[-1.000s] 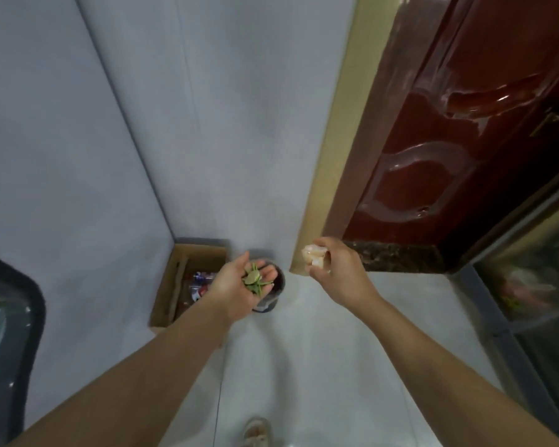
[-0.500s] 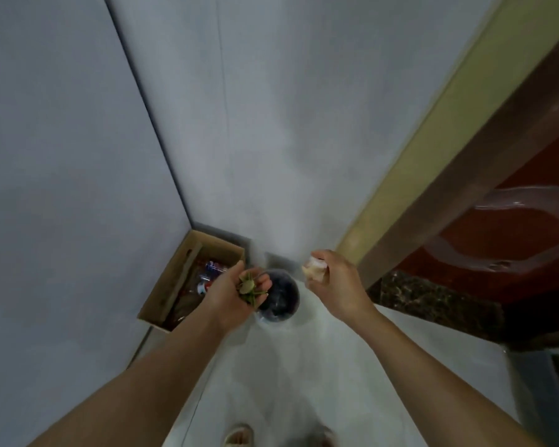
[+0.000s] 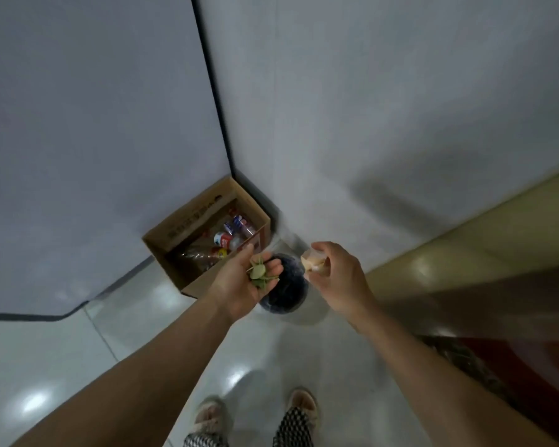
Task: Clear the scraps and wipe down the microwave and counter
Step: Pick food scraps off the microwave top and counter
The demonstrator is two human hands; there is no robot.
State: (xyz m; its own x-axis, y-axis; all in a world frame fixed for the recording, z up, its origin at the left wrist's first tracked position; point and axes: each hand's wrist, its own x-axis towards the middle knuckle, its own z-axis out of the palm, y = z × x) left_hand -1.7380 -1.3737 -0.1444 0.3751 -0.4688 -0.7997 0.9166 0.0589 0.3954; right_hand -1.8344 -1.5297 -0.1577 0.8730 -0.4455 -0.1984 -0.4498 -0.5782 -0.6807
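My left hand (image 3: pixel 242 285) is cupped palm up and holds a small heap of green vegetable scraps (image 3: pixel 259 274), with its fingertips over the rim of a round bin lined with a black bag (image 3: pixel 288 293) on the floor. My right hand (image 3: pixel 339 279) pinches a pale crumpled scrap (image 3: pixel 313 262) just above the bin's far right edge. The near left part of the bin is hidden behind my left hand.
A cardboard box (image 3: pixel 188 227) with several plastic bottles stands in the wall corner, touching the bin's left side. Grey walls rise behind. A yellow door frame (image 3: pixel 465 250) and dark red door run along the right. My feet (image 3: pixel 255 411) stand on the glossy white tile floor.
I have stepped closer and tilted my view down, so the bin and box look larger. Both hands have stayed over the bin, still holding their scraps.
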